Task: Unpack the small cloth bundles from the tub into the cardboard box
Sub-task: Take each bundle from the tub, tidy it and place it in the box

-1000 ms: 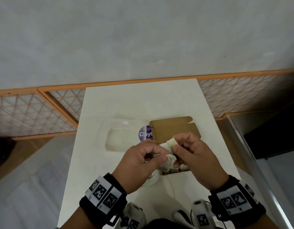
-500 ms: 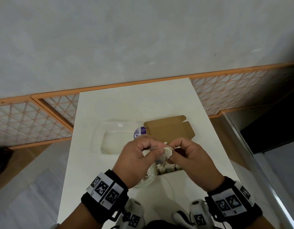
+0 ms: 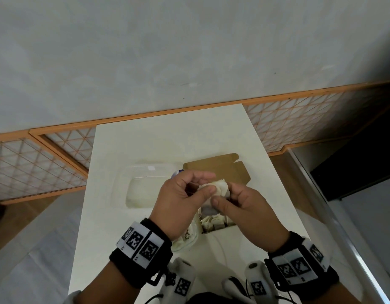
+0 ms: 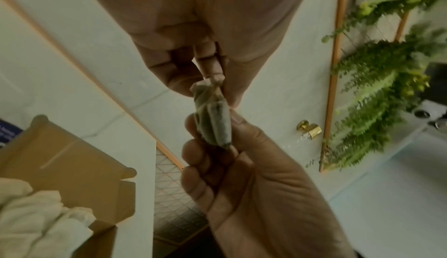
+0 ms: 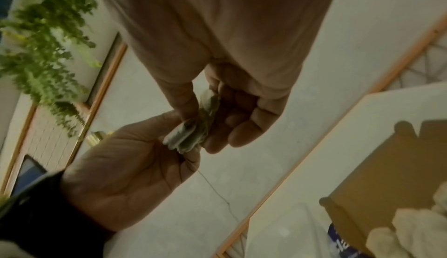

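Both hands [image 3: 209, 200] are hovering over the box [image 3: 216, 224], blocking its mouth from above. Box flap [image 3: 216, 170] is standing open behind. Tub [image 3: 145, 185] is sitting just left; far table [image 3: 167, 139] is lying open.

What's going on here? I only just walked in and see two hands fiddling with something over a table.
A person is holding one small cloth bundle between both hands, above the table. The left hand and the right hand each pinch it with thumb and fingers. Just below them sits an open cardboard box with several pale bundles already inside. A clear plastic tub lies on the table to the left of the box.
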A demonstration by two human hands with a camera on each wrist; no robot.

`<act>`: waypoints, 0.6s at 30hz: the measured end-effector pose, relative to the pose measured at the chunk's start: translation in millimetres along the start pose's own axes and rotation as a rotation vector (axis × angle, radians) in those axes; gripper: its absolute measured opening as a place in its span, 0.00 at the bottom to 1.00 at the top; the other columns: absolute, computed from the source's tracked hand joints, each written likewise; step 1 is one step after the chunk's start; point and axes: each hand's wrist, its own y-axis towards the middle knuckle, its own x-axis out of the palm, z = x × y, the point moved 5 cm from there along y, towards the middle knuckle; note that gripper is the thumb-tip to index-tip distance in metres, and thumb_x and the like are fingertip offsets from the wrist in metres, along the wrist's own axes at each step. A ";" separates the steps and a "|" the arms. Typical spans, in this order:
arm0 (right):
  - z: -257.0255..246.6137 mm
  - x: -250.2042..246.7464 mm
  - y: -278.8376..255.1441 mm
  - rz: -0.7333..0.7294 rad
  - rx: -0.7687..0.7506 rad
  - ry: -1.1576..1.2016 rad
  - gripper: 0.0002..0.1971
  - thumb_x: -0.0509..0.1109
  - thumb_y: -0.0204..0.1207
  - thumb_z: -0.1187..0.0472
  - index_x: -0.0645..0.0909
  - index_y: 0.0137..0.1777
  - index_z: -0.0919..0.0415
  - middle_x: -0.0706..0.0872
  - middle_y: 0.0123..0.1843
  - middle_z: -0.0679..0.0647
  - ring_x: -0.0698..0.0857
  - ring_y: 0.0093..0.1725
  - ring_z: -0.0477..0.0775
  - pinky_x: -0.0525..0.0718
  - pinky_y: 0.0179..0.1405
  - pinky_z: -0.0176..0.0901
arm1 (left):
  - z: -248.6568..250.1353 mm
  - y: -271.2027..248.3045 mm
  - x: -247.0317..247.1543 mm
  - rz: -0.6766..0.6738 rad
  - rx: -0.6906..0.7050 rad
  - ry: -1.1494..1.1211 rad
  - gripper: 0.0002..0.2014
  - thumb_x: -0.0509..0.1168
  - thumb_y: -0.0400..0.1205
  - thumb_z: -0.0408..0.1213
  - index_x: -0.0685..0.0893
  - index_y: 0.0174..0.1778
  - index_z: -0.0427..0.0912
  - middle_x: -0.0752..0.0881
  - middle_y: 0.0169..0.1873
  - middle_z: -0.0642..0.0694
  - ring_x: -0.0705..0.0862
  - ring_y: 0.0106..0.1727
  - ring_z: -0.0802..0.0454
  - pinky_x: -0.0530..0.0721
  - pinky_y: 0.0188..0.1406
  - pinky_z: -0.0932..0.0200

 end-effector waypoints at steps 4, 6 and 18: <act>5.0 -5.0 2.2 0.048 0.066 0.117 0.12 0.69 0.86 0.55 0.88 0.57 0.63 0.93 0.44 0.61 0.91 0.42 0.54 0.87 0.45 0.44 | -2.4 6.1 -2.6 0.060 -0.038 -0.076 0.08 0.74 0.83 0.28 0.93 0.53 0.44 0.93 0.45 0.47 0.88 0.40 0.56 0.88 0.39 0.63; 4.3 -6.8 1.9 0.053 0.066 0.138 0.15 0.67 0.85 0.51 0.89 0.57 0.61 0.93 0.43 0.59 0.90 0.41 0.52 0.87 0.44 0.44 | -6.6 8.6 -5.7 0.066 -0.069 -0.103 0.06 0.74 0.83 0.29 0.93 0.53 0.43 0.93 0.46 0.45 0.89 0.41 0.54 0.90 0.41 0.59; 3.7 -13.1 9.3 0.079 0.021 0.129 0.15 0.61 0.92 0.61 0.86 0.55 0.69 0.92 0.47 0.64 0.88 0.41 0.59 0.85 0.41 0.49 | -24.8 11.0 -20.3 0.091 -0.247 -0.224 0.03 0.70 0.86 0.30 0.89 0.52 0.40 0.89 0.47 0.37 0.89 0.40 0.43 0.88 0.31 0.56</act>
